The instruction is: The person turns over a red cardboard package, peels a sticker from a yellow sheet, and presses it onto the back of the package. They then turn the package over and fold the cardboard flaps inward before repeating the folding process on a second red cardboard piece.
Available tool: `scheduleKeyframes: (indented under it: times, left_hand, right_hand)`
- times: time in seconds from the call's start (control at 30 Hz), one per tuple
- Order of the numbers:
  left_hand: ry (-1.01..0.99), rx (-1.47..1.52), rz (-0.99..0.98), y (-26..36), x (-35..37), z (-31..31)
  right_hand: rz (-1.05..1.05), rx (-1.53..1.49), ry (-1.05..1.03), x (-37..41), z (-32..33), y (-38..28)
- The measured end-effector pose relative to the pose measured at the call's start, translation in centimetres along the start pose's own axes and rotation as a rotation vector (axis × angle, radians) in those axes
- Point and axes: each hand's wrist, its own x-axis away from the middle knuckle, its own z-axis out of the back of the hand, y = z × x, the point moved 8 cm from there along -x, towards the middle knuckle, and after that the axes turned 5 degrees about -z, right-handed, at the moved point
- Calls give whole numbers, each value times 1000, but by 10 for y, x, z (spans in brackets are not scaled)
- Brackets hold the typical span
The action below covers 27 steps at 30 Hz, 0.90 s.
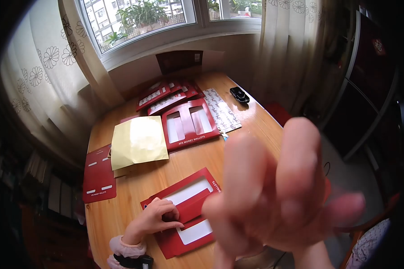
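My left hand (156, 216) rests on a red cardboard money-wallet sleeve (168, 244) at the front of the table. Its fingers are curled, and thumb and forefinger pinch at the sleeve's middle band. White shows through the sleeve's two cut-out windows. My right hand (274, 193) is raised close to the camera, large and blurred, covering the sleeve's right end. Its bent fingers are apart, with nothing visible between them.
Yellow paper sheets (139, 141) lie at mid-left, beside a red card (99, 177). Another windowed red sleeve (191, 139) sits behind, near a pile of red packs (166, 96). A patterned white sheet (222, 112) and a small black object (239, 95) are at the right.
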Motion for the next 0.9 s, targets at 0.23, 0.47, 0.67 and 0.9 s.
scheduleKeyframes:
  times: [0.23,0.47,0.67,0.9]
  left_hand:
    - [-4,-22,13,4,0,2]
    - [8,-16,7,1,3,2]
    - [6,-32,49,2,4,-1]
    - [59,-29,32,-6,7,-3]
  right_hand:
    - [91,-215,-396,-4,-33,30]
    - [103,-237,-446,12,-46,35]
    - [109,-230,-431,17,-46,34]
    - [107,-221,-395,16,-41,31]
